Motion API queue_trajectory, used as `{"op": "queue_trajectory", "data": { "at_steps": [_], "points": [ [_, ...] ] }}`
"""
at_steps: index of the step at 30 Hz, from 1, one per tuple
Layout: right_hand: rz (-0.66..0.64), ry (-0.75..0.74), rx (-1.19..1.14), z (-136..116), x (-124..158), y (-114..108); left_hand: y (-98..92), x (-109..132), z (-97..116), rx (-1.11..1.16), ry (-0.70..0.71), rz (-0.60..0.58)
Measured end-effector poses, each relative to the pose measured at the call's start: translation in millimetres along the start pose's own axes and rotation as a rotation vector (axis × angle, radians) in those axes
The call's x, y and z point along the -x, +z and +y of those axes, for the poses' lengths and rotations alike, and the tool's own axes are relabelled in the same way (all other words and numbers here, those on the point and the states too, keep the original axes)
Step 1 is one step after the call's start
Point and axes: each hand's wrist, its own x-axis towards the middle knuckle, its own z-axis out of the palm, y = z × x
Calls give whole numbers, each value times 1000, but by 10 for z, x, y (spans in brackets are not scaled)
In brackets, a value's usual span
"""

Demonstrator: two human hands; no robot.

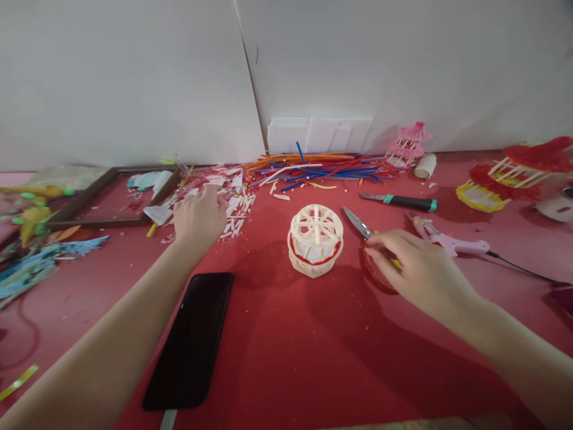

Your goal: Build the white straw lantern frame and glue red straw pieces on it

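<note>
A small round cage of cream sticks with a red band (316, 240) stands upright on the red table (286, 352) between my hands. My right hand (414, 266) lies just right of it, fingers curled over the yellow handles of a pair of scissors (358, 224) whose blades point up and left. My left hand (199, 216) reaches forward to a heap of white cut stick pieces (235, 209), fingers bent down onto them; what they pinch is hidden.
A black phone (192, 340) lies face up near my left forearm. Behind are a pile of coloured sticks (313, 167), a utility knife (403, 202), a pink glue gun (447, 242) with cord, a wooden frame (101, 200), and finished paper lanterns (514, 176) at the right.
</note>
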Motion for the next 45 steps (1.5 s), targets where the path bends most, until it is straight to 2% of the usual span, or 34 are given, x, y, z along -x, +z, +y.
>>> {"op": "queue_trajectory", "data": {
  "at_steps": [4, 7, 9, 12, 15, 18, 23, 28, 32, 34, 38, 45],
  "points": [
    [70, -200, -230, -249, -116, -39, -18, 51, 143, 104, 38, -10],
    [52, -298, -284, -372, -150, 53, -42, 312, 362, 298, 169, 127],
    [70, -302, -311, -415, -140, 151, -34, 576, 523, 447, 260, 253],
    [109, -249, -371, -443, -112, 281, 18, 926, 704, 664, 385, 377],
    [67, -225, -413, -447, -96, 355, 72, 1071, 778, 690, 614, 358],
    [36, -226, -431, -442, -93, 398, 102, 1063, 785, 580, 757, 314],
    [156, -289, -398, -440, -105, 454, 131, 1029, 770, 425, 783, 186],
    [240, -295, -386, -449, -102, 472, 126, 1023, 762, 417, 842, 291],
    [301, -272, -414, -444, -78, 453, 104, 1000, 742, 362, 892, 301],
    [312, -327, -419, -433, -73, 441, 95, 992, 728, 351, 915, 297],
    [286, -454, -356, -413, -86, 414, 98, 987, 709, 337, 948, 314],
    [186, -474, -189, -417, -87, 337, 121, 991, 727, 303, 948, 365]
  ]
}}
